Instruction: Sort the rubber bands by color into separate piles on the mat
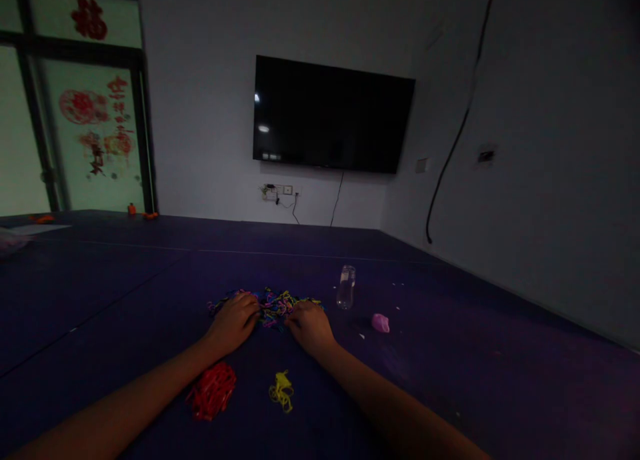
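Observation:
A loose heap of mixed-colour rubber bands point(274, 308), in blue, yellow, pink and black, lies on the dark table. My left hand point(239, 320) rests at the heap's left side, its fingers curled down into the bands. On the right side of the heap my right hand point(309, 323) bends inward, thumb and fingers closed together among the bands. Exactly which bands each hand grips is hidden. Nearer to me, beside my left forearm, sits a pile of red rubber bands point(214, 390). A smaller cluster of yellow rubber bands point(282, 390) lies between my forearms.
Right of the heap are a clear bottle point(346, 287) and a crumpled pink object point(381, 323), with small white scraps around. The purple-blue tabletop point(165, 287) stretches toward a wall with a television point(333, 117). Small orange items point(132, 209) stand at the far left.

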Motion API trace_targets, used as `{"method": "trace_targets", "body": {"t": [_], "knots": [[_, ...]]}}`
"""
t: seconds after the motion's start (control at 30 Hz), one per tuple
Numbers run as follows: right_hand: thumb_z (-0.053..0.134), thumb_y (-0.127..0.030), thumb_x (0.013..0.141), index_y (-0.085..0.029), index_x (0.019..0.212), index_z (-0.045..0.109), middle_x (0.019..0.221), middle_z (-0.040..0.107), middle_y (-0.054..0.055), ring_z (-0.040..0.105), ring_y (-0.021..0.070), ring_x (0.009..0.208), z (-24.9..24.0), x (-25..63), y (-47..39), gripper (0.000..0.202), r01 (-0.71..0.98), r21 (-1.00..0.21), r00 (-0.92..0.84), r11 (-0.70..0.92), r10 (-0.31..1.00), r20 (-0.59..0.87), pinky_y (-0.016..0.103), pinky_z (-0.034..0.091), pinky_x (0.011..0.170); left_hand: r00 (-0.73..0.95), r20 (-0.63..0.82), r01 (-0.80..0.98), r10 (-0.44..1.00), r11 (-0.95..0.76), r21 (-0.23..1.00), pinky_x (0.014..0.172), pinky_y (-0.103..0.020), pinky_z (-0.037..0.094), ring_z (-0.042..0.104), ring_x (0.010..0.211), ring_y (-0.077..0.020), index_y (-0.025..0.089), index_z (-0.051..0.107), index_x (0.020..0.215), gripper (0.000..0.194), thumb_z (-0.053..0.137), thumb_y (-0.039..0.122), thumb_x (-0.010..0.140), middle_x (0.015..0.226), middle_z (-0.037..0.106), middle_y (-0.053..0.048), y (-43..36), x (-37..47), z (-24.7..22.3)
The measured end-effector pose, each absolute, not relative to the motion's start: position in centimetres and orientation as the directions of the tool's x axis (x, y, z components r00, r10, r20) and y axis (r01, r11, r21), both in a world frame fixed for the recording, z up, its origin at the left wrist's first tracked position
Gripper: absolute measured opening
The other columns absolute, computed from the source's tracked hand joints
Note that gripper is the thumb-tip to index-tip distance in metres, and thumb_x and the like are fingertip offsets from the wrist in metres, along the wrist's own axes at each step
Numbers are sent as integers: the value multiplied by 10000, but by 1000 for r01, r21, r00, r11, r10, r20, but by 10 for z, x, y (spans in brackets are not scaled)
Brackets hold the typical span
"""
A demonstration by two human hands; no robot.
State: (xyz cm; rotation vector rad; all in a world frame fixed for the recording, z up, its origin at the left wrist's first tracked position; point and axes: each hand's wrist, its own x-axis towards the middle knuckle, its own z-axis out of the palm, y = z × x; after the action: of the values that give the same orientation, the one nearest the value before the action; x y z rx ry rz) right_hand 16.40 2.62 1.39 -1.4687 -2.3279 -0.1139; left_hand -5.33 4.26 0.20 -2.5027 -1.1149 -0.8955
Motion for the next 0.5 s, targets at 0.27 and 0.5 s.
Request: {"method": "trace_targets", "body": {"t": [0.27, 0.5], "knots": [[494, -228, 873, -160, 863, 699, 949, 681, 90, 599, 210, 939, 13, 162, 27, 216, 908, -102, -349, 406, 869, 351, 279, 394, 824, 700, 542, 542, 465, -840, 21, 965, -412, 415, 523, 1119, -215, 201, 612, 1076, 271, 431, 123, 890, 1143, 633, -74, 46, -55, -3], [475, -183, 870, -173, 969, 685, 1009, 668, 96, 581, 208, 997, 9, 164, 30, 233, 905, -162, -310, 394, 870, 383, 288, 386, 876, 697, 547, 537, 464, -843, 31, 935, -386, 429, 537, 1076, -210, 197, 604, 1063, 303, 413, 75, 861, 1059, 646, -68, 45, -54, -3]]}}
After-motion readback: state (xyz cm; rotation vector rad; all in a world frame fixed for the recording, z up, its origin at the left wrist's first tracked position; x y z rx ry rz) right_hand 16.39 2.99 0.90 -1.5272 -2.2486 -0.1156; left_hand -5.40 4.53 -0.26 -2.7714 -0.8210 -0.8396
